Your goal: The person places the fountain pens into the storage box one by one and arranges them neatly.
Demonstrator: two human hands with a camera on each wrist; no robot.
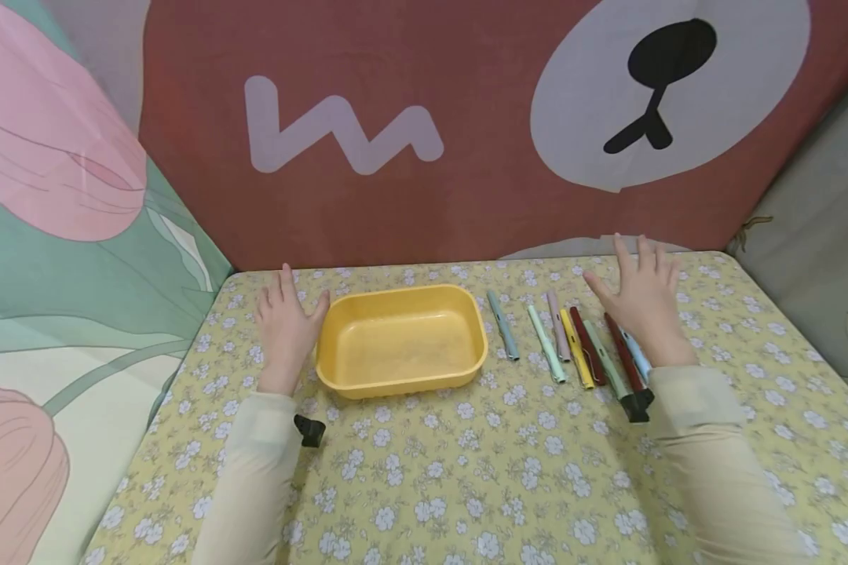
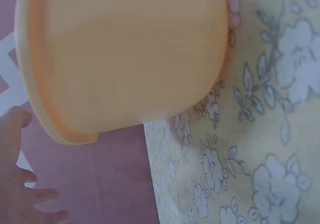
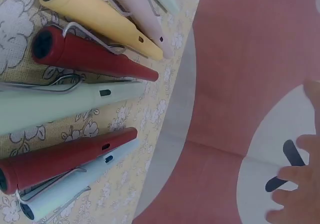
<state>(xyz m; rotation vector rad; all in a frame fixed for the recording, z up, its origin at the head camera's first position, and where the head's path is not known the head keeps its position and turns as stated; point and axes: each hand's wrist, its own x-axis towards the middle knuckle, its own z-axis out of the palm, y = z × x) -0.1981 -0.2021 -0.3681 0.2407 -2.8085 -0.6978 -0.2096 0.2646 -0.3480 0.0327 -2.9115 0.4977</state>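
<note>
Cream fabric sleeves [image 1: 254, 479] reach over a flower-printed surface [image 1: 424, 486] bearing 1 smooth, round-cornered yellow tray [image 1: 403, 385]. Fingers spread wide, the left hand [image 1: 285, 333] is just beside it, the right hand [image 1: 643, 306] near 8 slender pens [image 1: 576, 348] right of the tray.

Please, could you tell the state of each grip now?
Left grip: open, holding nothing, beside the yellow container.
Right grip: open, holding nothing, near the pens.

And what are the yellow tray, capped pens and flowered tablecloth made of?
Yellow tray: probably plastic, smooth and softly glossy, with a rounded moulded rim.
Capped pens: likely satin plastic, evenly coloured; their wire clips look like shiny metal.
Flowered tablecloth: seemingly matte printed fabric, its weave faintly visible.
</note>
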